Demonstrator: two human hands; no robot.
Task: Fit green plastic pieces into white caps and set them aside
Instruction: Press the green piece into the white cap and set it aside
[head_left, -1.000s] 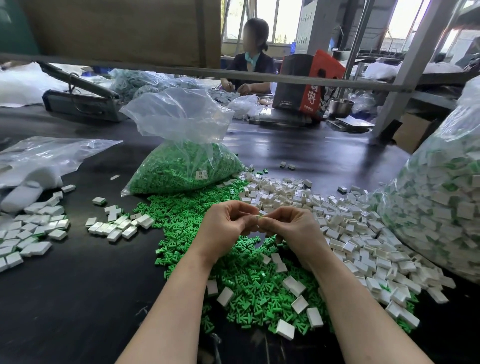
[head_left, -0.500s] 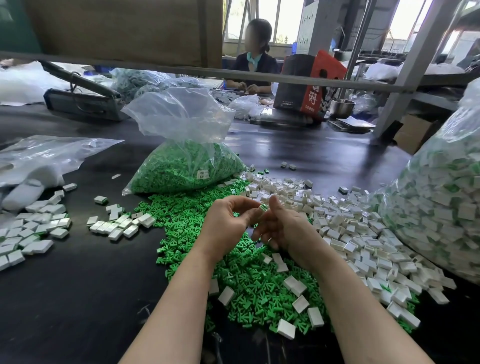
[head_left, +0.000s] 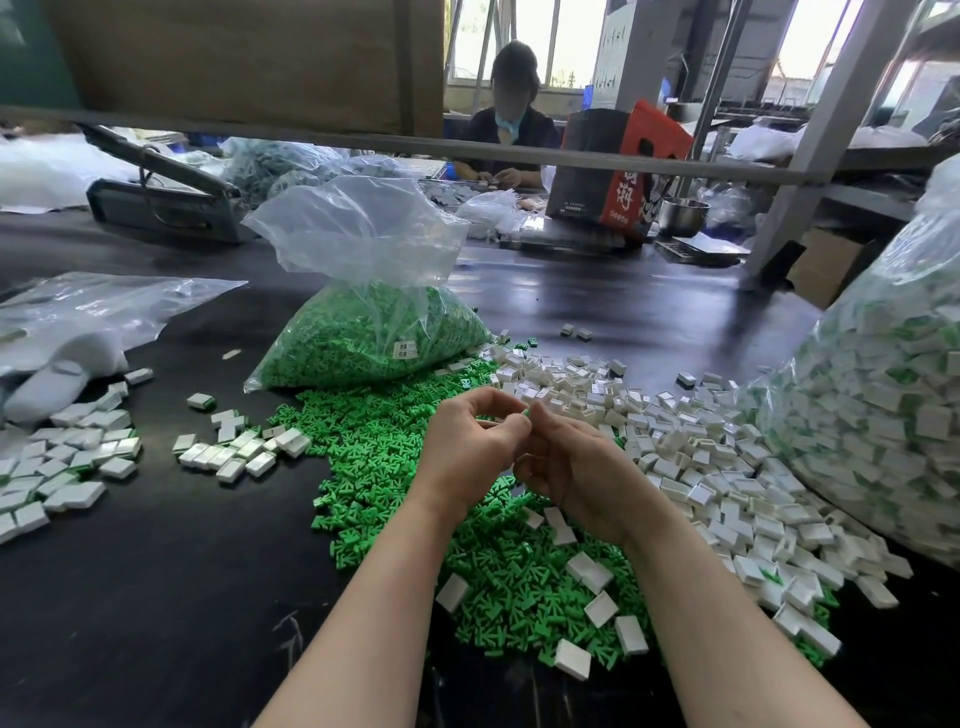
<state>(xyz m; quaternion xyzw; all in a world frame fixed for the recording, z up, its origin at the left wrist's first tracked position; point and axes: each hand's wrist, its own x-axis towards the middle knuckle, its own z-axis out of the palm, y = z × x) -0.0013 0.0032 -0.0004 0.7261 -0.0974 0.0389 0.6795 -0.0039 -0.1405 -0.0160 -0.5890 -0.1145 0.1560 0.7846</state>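
- Hovering over the loose heap of small green plastic pieces (head_left: 395, 467), both hands are held fingertip to fingertip.
- A green piece (head_left: 525, 412) is pinched by the left hand (head_left: 467, 447), fingers curled.
- Right hand (head_left: 576, 467) fingers are curled; contents cannot be told.
- Empty white rectangular plastic caps (head_left: 675, 441) are spread at 2 o'clock.
- Finished caps (head_left: 234, 452) are laid at 9 o'clock.

A single wide-angle view from the person's head looks forward and down across the dark table (head_left: 156, 597), close above both forearms, which rise from the lower edge toward the middle; farther off, the far side of the workshop fills the top
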